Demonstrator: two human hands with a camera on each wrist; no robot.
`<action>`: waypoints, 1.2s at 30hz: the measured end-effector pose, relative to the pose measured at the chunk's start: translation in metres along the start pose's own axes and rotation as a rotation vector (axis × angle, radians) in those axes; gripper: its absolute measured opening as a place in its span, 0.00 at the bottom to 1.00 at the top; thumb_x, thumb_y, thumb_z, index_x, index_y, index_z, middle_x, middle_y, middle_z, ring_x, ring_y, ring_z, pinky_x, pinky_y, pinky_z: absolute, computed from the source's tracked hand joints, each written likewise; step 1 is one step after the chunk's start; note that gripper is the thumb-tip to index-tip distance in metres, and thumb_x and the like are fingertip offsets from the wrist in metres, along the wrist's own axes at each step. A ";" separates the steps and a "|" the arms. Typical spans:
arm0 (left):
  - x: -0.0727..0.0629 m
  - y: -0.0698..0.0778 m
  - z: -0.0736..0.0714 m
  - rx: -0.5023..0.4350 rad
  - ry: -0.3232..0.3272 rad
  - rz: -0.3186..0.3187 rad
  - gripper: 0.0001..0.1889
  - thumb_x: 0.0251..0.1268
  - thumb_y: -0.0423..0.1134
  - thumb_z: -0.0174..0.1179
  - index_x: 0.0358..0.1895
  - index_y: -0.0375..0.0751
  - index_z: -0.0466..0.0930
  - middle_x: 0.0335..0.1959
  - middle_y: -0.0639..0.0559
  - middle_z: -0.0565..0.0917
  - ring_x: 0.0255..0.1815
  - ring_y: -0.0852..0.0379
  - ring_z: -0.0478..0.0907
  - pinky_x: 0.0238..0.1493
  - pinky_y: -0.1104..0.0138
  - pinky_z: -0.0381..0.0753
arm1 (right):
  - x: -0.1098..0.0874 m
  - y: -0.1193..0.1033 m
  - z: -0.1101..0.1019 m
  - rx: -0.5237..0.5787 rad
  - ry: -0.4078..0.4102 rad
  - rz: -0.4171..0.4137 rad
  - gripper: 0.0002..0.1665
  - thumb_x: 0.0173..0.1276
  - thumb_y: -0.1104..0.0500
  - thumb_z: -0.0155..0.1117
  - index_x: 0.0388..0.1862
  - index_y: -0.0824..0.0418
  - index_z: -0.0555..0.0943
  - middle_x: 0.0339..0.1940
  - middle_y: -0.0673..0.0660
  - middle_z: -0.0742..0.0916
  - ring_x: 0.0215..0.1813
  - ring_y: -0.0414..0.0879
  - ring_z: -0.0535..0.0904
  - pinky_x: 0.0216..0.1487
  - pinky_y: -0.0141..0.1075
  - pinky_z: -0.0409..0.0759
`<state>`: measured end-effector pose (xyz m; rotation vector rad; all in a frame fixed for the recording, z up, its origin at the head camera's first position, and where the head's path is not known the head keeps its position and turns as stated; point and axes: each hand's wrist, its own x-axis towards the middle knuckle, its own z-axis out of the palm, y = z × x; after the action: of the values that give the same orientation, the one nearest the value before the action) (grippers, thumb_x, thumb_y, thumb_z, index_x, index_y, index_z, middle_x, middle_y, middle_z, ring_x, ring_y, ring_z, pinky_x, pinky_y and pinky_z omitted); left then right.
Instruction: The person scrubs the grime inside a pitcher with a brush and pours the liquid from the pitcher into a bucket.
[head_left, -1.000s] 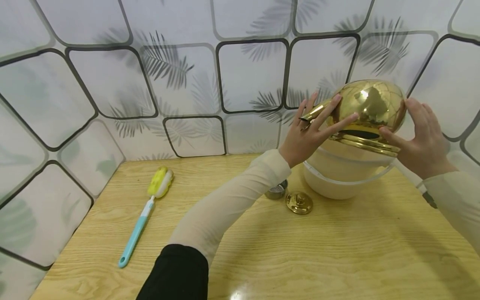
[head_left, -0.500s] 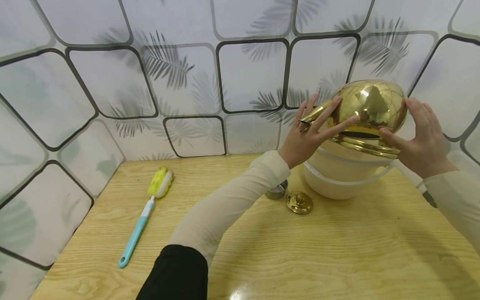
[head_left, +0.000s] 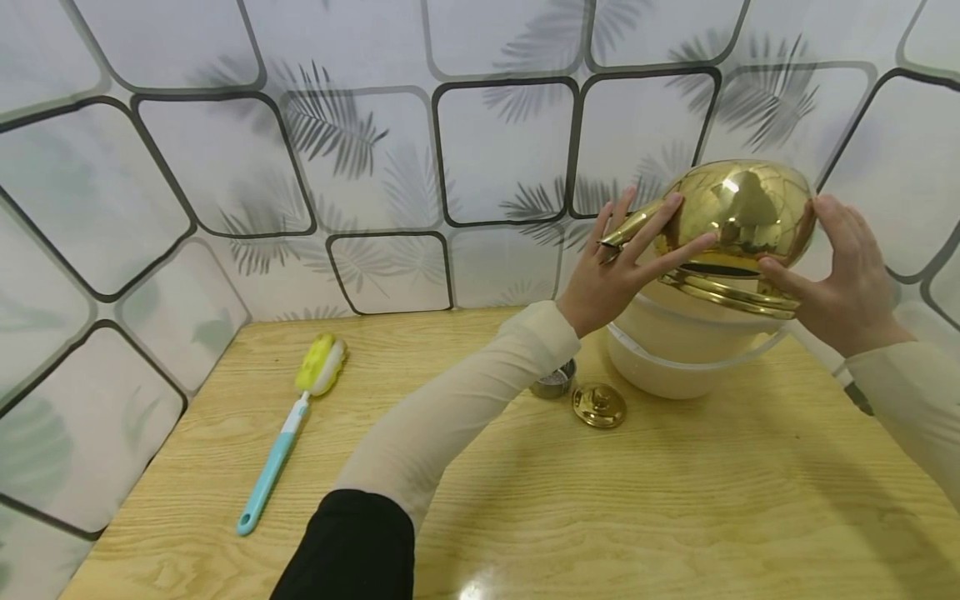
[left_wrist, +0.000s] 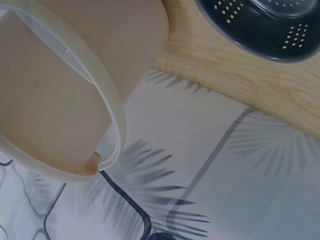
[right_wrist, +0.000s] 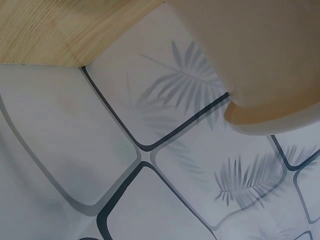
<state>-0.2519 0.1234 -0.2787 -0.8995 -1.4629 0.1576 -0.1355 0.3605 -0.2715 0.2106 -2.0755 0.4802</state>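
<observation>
A shiny gold teapot (head_left: 738, 208) is held tilted over a cream bucket (head_left: 675, 379), its spout (head_left: 633, 225) pointing left and down. My left hand (head_left: 611, 275) grips its left side with fingers spread, the spout passing between them. From the right, my right hand (head_left: 855, 275) holds the body, thumb at the lower front and fingers round the far side. A gold band (head_left: 727, 293) runs along the pot's underside, just above the bucket's rim. In the left wrist view the bucket (left_wrist: 55, 115) shows its inner wall. Neither hand shows in the wrist views.
A gold lid (head_left: 598, 406) lies on the wooden table (head_left: 600, 517) before the bucket. Beside it stands a perforated metal strainer (head_left: 555, 381), partly behind the left sleeve. A sponge brush (head_left: 281, 446) with a blue handle lies at left. Patterned wall covering (head_left: 502, 150) closes off the back.
The teapot's lower edge has dropped very slightly toward the bucket. Both hands keep their places on it, and nothing on the table has moved.
</observation>
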 end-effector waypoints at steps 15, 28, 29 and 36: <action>-0.002 -0.001 0.000 0.067 -0.002 0.021 0.54 0.47 0.13 0.44 0.67 0.80 0.52 0.72 0.52 0.62 0.73 0.60 0.59 0.71 0.45 0.54 | 0.002 -0.003 0.002 0.027 0.008 -0.005 0.61 0.51 0.21 0.52 0.62 0.71 0.66 0.58 0.77 0.72 0.60 0.72 0.65 0.70 0.53 0.59; -0.001 -0.002 0.002 0.084 0.005 0.000 0.52 0.49 0.15 0.45 0.66 0.82 0.53 0.72 0.53 0.62 0.73 0.56 0.58 0.72 0.45 0.52 | 0.003 -0.001 0.010 -0.013 0.138 -0.179 0.52 0.56 0.23 0.49 0.59 0.65 0.66 0.51 0.76 0.76 0.58 0.64 0.71 0.68 0.43 0.65; -0.001 -0.002 0.002 0.084 0.006 -0.001 0.52 0.49 0.15 0.45 0.66 0.82 0.53 0.72 0.53 0.62 0.73 0.56 0.58 0.72 0.46 0.52 | 0.003 -0.001 0.010 -0.019 0.143 -0.188 0.51 0.56 0.23 0.48 0.59 0.64 0.66 0.50 0.76 0.76 0.57 0.64 0.71 0.68 0.44 0.65; -0.001 -0.001 0.002 0.075 0.001 0.011 0.52 0.49 0.14 0.44 0.67 0.81 0.52 0.73 0.52 0.61 0.73 0.57 0.58 0.71 0.46 0.54 | 0.003 0.000 0.005 0.020 0.050 -0.048 0.60 0.50 0.20 0.51 0.61 0.69 0.67 0.55 0.78 0.74 0.59 0.71 0.66 0.69 0.52 0.61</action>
<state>-0.2547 0.1225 -0.2792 -0.8468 -1.4421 0.2181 -0.1412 0.3589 -0.2709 0.2572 -2.0134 0.4726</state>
